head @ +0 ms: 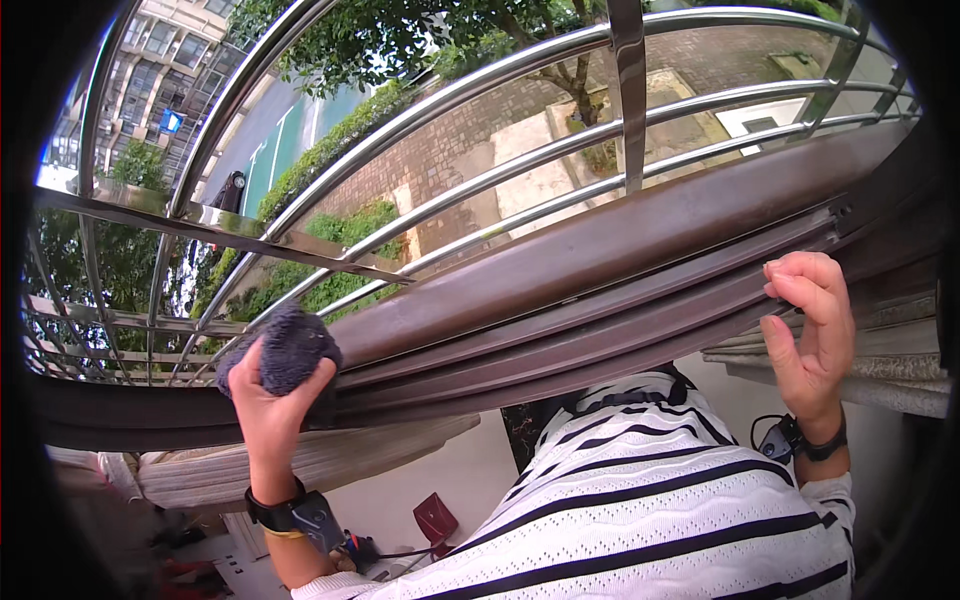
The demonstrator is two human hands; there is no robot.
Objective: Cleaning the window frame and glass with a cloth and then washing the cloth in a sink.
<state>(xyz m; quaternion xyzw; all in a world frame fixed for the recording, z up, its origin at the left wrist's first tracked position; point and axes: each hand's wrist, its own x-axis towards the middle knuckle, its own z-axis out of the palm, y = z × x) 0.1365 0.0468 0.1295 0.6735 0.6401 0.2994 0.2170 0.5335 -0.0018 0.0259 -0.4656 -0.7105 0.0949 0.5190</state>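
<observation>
Bunched in my left hand [274, 386] is a dark grey fluffy cloth [296, 349]. The hand is at the left part of the brown window frame, close to the metal bars. My right hand [810, 330] is raised over the right part of the window track [600, 319], fingers curled and apart, with nothing seen in it. Long parallel grooves run along this track. Beyond it lies a broad brown sill [525, 259]. Whether the cloth touches the frame cannot be made out.
A cage of shiny steel bars [450, 221] closes off the outside, with paving and trees far below. Gathered curtains hang at left [300, 465] and right [847, 360]. A dark red object [436, 519] lies on the pale floor behind.
</observation>
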